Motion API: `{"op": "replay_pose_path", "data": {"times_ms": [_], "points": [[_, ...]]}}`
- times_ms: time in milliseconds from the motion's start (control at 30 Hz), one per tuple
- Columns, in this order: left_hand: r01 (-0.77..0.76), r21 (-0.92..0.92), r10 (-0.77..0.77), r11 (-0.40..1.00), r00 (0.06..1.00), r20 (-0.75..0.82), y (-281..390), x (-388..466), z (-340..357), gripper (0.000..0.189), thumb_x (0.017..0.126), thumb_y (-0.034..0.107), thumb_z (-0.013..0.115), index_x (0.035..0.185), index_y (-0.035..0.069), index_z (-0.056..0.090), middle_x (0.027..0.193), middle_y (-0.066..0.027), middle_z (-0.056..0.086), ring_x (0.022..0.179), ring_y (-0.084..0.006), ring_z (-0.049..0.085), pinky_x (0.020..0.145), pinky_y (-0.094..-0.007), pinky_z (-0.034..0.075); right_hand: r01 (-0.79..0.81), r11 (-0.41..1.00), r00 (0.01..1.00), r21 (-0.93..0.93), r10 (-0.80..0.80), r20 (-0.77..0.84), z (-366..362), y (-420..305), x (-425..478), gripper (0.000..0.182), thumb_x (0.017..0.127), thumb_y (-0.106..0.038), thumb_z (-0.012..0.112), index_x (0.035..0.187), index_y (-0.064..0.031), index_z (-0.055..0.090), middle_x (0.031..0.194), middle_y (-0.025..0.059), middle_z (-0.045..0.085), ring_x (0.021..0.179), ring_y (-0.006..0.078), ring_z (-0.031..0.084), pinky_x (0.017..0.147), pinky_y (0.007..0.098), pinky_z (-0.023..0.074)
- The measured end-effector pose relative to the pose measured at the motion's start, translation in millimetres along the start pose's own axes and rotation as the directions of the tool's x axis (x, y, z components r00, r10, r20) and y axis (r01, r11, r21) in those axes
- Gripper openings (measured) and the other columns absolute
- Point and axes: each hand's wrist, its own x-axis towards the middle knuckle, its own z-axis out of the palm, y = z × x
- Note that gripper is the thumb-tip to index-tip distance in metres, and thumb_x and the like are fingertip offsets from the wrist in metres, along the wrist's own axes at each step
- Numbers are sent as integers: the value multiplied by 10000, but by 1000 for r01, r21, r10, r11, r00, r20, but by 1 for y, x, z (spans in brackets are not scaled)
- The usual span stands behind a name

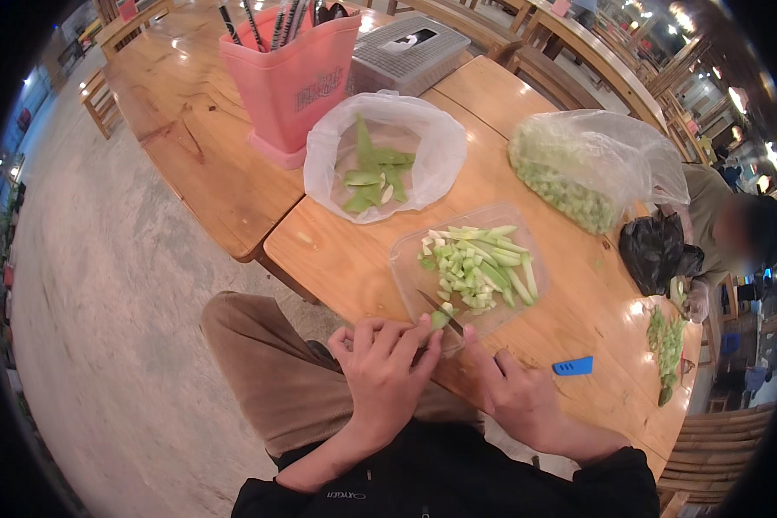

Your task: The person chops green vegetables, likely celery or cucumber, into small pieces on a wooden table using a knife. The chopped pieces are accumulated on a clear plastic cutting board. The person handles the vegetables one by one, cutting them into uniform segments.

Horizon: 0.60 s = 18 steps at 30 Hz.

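Observation:
My right hand (517, 388) grips a small kitchen knife (454, 324), its blade pointing up and to the left over the near edge of a clear plastic lid or tray (532, 241). The fingertips of my left hand (388, 362) pinch a green vegetable piece (440, 318) against the blade. On the tray lie diced pale-green cubes (460, 272) and uncut green strips (502, 249). Past the tray, an open white plastic bag (450, 139) holds green peelings (372, 178). A blue blade cover (573, 366) lies right of my right hand.
A pink holder (291, 78) with chopsticks or straws and a grey tissue box (408, 52) stand at the back. A clear bag of diced vegetable (563, 175) lies right, near a black plastic bag (654, 252). A person (709, 207) sits there beside a pile of green pieces (665, 349).

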Motion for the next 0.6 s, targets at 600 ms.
{"op": "replay_pose_path", "data": {"times_ms": [600], "points": [[33,-45,-34,998,999,-21,-1,4,-1,255,790,216,797,1026,131,752,877,37,647,889,-182,572,864,-430,327,2,881,962,473,126,-241,-1,21,2,571,853,20,638,1408,-82,547,800,115,673,590,260,639,538,359,523]]}}
